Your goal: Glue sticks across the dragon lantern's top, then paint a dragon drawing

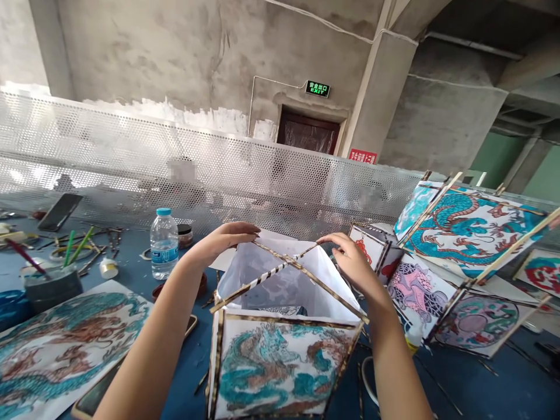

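A four-sided paper lantern [280, 364] stands before me, framed in dark-mottled sticks. Its front panel carries a painted teal and brown dragon. Two thin sticks [286, 261] cross over its open top, one partly striped black and white. At the far left corner, my left hand [225, 240] is closed on the lantern's edge by a stick end; the fingertips are partly hidden. My right hand [350, 256] pinches the far right corner where the other stick ends. White paper walls show inside.
Left lie a dragon painting [65, 344], a phone [102, 388], a brush cup [52, 289] and a water bottle [164, 245]. More painted lanterns [472, 227] crowd the right. A perforated metal screen [219, 175] runs behind the blue table [184, 402]. Loose sticks lie around.
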Demonstrator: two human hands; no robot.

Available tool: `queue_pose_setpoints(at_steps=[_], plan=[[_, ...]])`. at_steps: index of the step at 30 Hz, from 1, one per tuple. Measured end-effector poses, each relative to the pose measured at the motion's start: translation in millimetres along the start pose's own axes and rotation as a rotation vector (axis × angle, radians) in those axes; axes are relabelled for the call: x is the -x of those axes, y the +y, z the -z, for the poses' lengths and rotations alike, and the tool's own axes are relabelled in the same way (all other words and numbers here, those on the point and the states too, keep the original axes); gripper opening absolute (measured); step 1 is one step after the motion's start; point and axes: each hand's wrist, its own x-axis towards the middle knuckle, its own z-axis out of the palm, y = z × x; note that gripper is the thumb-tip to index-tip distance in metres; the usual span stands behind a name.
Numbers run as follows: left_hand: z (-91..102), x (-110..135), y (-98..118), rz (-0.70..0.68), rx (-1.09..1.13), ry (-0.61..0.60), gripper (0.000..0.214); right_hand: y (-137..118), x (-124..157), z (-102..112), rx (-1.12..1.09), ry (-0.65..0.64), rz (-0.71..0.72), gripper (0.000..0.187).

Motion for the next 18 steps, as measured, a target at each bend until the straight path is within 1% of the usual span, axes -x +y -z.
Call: queue_pose_setpoints(at_steps=[7,9,12,13,15,16,18], plan=[[-1.8,8.1,11.0,0.022,0.003,0.006,0.034,3.3,-2.9,0.0,-0.203,0.008,-0.085,0.034],[-2.6,10.7,13.7,0.032,0.019,0.04,0.033,7.3,-4.5,-3.6,-0.342,0.004,-0.143,0.032],[-3.8,12.1,14.7,0.045,0.043,0.134,0.033,15.4,-8.1,-11.8,-0.603,0.026,-0.251,0.032],[-3.8,11.9,14.3,0.051,0.051,0.155,0.034,17.0,-9.1,-13.2,-0.673,0.046,-0.287,0.032],[-2.5,10.8,12.2,0.056,0.077,0.156,0.038,15.3,-8.9,-10.1,-0.762,0.121,-0.344,0.03],[-1.0,10.1,10.7,0.052,0.095,0.144,0.04,10.8,-6.8,-4.5,-0.778,0.169,-0.349,0.027],[3.6,8.7,7.2,0.027,0.144,0.134,0.043,-6.3,3.1,14.7,-0.749,0.293,-0.293,0.022]])
